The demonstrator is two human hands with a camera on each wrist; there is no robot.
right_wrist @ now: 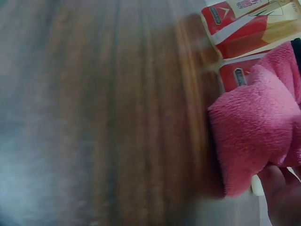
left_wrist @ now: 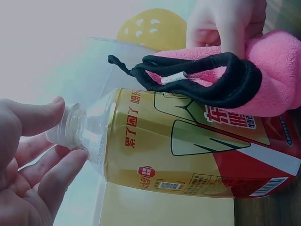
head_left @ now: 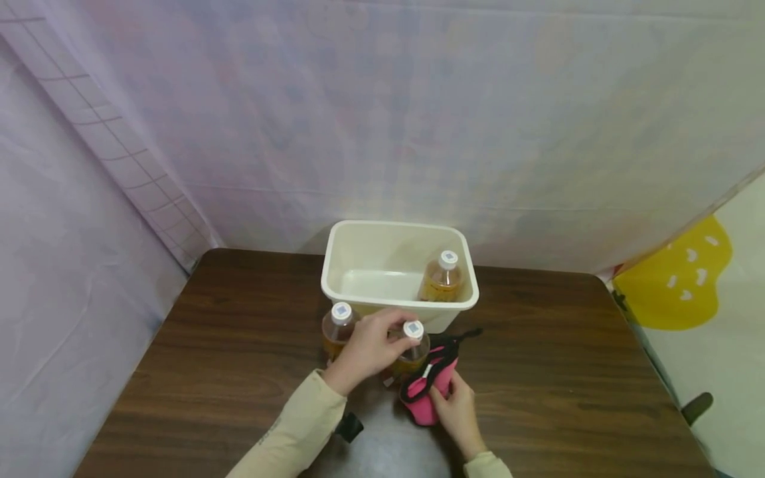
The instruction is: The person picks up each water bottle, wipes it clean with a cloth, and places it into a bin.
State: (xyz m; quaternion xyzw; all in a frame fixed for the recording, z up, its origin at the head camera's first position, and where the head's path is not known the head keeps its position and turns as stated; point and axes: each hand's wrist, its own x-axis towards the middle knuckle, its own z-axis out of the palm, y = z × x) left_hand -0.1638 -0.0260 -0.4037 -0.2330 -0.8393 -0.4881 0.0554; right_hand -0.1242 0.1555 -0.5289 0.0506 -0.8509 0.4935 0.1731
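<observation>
My left hand (head_left: 376, 345) pinches the white cap of a plastic drink bottle (left_wrist: 188, 141), thumb on one side and fingers on the other. This bottle has a gold and red label and stands upright on the table. In my right hand (head_left: 460, 411) is a bunched pink cloth (left_wrist: 277, 70) with black edging and a black loop. The cloth lies against the side of the bottle in the left wrist view. A second bottle (head_left: 340, 325) of the same kind stands left of my left hand, partly covered by it.
A white plastic bin (head_left: 329, 279) stands behind the bottles, with another bottle (head_left: 443, 282) in its right end. A small black object (head_left: 349, 427) lies near my left sleeve. The brown wooden table (head_left: 550, 372) meets a pale curtain (head_left: 418, 119) at its back edge.
</observation>
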